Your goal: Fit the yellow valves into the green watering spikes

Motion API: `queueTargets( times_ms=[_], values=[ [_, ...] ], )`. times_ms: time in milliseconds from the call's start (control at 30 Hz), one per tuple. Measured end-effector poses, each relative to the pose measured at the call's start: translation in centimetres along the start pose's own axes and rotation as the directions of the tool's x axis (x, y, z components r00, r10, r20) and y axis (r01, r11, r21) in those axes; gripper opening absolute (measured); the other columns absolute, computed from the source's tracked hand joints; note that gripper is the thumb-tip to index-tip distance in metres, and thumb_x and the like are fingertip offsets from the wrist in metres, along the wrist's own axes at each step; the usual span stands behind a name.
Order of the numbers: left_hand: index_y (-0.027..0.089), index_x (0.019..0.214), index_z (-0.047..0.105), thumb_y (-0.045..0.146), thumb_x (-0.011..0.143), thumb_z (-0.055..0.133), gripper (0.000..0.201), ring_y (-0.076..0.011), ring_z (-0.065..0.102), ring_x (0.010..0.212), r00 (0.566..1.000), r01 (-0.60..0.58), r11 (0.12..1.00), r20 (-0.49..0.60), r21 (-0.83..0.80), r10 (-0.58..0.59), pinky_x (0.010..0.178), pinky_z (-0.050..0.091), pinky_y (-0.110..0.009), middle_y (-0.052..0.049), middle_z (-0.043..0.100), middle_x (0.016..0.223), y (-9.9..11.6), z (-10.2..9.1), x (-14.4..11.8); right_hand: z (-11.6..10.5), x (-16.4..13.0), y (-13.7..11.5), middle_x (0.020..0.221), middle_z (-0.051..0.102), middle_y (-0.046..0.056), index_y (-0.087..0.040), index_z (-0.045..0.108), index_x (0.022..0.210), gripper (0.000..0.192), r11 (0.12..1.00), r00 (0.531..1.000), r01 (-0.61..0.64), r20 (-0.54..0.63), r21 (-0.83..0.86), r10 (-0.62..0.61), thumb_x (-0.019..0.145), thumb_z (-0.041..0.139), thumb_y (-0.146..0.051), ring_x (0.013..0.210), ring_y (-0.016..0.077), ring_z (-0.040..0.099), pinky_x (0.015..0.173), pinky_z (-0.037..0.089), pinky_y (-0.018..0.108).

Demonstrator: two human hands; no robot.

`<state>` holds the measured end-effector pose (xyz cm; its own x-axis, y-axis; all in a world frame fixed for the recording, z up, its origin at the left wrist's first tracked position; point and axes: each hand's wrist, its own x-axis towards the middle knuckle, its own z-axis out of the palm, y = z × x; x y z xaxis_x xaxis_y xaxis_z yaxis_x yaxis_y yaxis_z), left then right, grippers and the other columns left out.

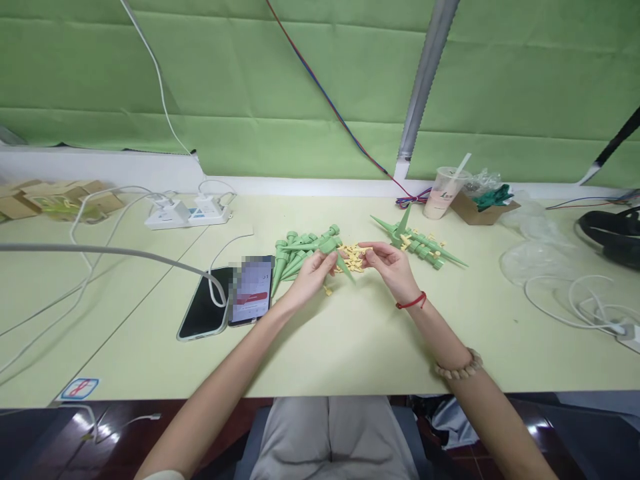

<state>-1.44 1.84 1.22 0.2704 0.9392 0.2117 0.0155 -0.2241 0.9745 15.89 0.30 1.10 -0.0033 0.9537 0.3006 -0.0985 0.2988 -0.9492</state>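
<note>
Left hand, fingers clamped on a green spike whose long axis slants from upper left down to a tip at lower right. Right hand, just right of it, fingers pinched over the yellow clips; what they hold is too small to tell. Spike pile lies left on the surface.

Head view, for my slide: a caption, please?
Left hand grips a green plastic cone spike; right hand picks at small yellow plastic pieces.

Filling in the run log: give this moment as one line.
left hand: holds green spike | right hand: at yellow parts | spike piles either side
</note>
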Motion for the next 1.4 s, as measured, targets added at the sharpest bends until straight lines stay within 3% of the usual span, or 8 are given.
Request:
queueTargets(
  times_ms=[67, 167, 267, 433, 800, 1000, 1200, 1400],
  values=[
    [0.013, 0.075, 0.06, 0.052, 0.075, 0.055, 0.04, -0.0138, 0.055, 0.069, 1.0, 0.01, 0.998, 0.017, -0.056, -0.009, 0.067, 0.044, -0.025, -0.002, 0.058, 0.066, -0.4, 0.3, -0.1, 0.3, -0.2, 0.0, 0.083, 0.07, 0.003, -0.02, 0.068, 0.089, 0.028, 1.0, 1.0, 0.017, 0.018, -0.015, -0.017, 0.071, 0.066, -0.042, 0.07, 0.0126, 0.064, 0.07, 0.055, 0.029],
    [0.014, 0.094, 0.055, 0.051, 0.077, 0.054, 0.041, -0.0137, 0.059, 0.067, 0.989, 0.083, 0.972, 0.136, -0.218, -0.054, 0.064, 0.045, -0.024, -0.001, 0.06, 0.067, -0.7, 0.9, -0.4, 0.5, -0.4, -0.1, 0.089, 0.07, 0.004, -0.021, 0.067, 0.089, 0.025, 0.999, 0.998, 0.05, 0.032, -0.011, -0.05, 0.071, 0.067, -0.039, 0.079, 0.0151, 0.066, 0.075, 0.054, 0.03],
    [0.015, 0.106, 0.048, 0.045, 0.076, 0.059, 0.043, -0.014, 0.063, 0.065, 0.967, 0.156, 0.96, 0.235, -0.234, -0.1, 0.06, 0.045, -0.023, -0.001, 0.063, 0.069, -0.2, 1.2, -0.8, 0.4, -0.5, -0.2, 0.09, 0.071, 0.004, -0.021, 0.068, 0.084, 0.017, 0.99, 0.993, 0.118, 0.03, -0.077, -0.116, 0.073, 0.066, -0.034, 0.082, 0.0162, 0.066, 0.077, 0.054, 0.032],
    [0.014, 0.099, 0.046, 0.042, 0.072, 0.064, 0.043, -0.0191, 0.066, 0.08, 0.945, 0.234, 0.953, 0.276, -0.191, -0.176, 0.06, 0.046, -0.023, -0.011, 0.068, 0.09, 0.5, 1.1, -1.0, 0.1, -0.5, -0.5, 0.085, 0.071, 0.003, -0.021, 0.069, 0.08, 0.011, 0.93, 0.972, 0.227, 0.007, -0.29, -0.235, 0.076, 0.061, -0.028, 0.08, 0.0169, 0.066, 0.079, 0.053, 0.034],
    [0.015, 0.101, 0.042, 0.043, 0.072, 0.065, 0.046, -0.0233, 0.065, 0.092, 0.906, 0.335, 0.902, 0.355, -0.272, -0.229, 0.073, 0.052, -0.03, -0.017, 0.065, 0.104, 0.6, 0.6, -0.9, -0.2, -0.5, -1.0, 0.084, 0.071, 0.003, -0.021, 0.068, 0.081, 0.009, 0.887, 0.954, 0.277, -0.007, -0.37, -0.301, 0.077, 0.06, -0.023, 0.077, 0.0156, 0.065, 0.076, 0.052, 0.031],
    [0.016, 0.099, 0.044, 0.045, 0.074, 0.062, 0.043, -0.0219, 0.066, 0.088, 0.898, 0.301, 0.924, 0.396, -0.236, -0.191, 0.063, 0.05, -0.023, -0.016, 0.066, 0.099, 0.5, 0.3, -0.8, 0.2, -0.7, -0.9, 0.088, 0.071, 0.004, -0.021, 0.068, 0.082, 0.011, 0.927, 0.97, 0.243, 0.047, -0.286, -0.24, 0.077, 0.06, -0.026, 0.083, 0.0178, 0.066, 0.081, 0.052, 0.034],
    [0.018, 0.085, 0.048, 0.043, 0.072, 0.062, 0.031, -0.0193, 0.065, 0.075, 0.934, 0.216, 0.965, 0.319, -0.152, -0.159, 0.052, 0.044, -0.021, -0.004, 0.065, 0.074, 0.4, 0.5, -0.9, 0.4, -0.7, -0.7, 0.09, 0.071, 0.006, -0.02, 0.068, 0.078, 0.011, 0.944, 0.979, 0.202, 0.023, -0.259, -0.203, 0.074, 0.063, -0.03, 0.082, 0.0185, 0.066, 0.079, 0.053, 0.035],
    [0.02, 0.065, 0.036, 0.035, 0.073, 0.062, 0.031, -0.0152, 0.06, 0.063, 0.99, 0.013, 0.999, 0.142, 0.031, -0.017, 0.05, 0.041, -0.022, 0.001, 0.054, 0.059, 0.0, 0.8, -1.0, 1.1, -0.7, 0.6, 0.071, 0.07, 0.006, -0.016, 0.065, 0.076, 0.035, 0.997, 0.997, -0.076, -0.027, -0.011, 0.076, 0.061, 0.071, -0.046, 0.066, 0.018, 0.066, 0.07, 0.055, 0.036]
  ],
)
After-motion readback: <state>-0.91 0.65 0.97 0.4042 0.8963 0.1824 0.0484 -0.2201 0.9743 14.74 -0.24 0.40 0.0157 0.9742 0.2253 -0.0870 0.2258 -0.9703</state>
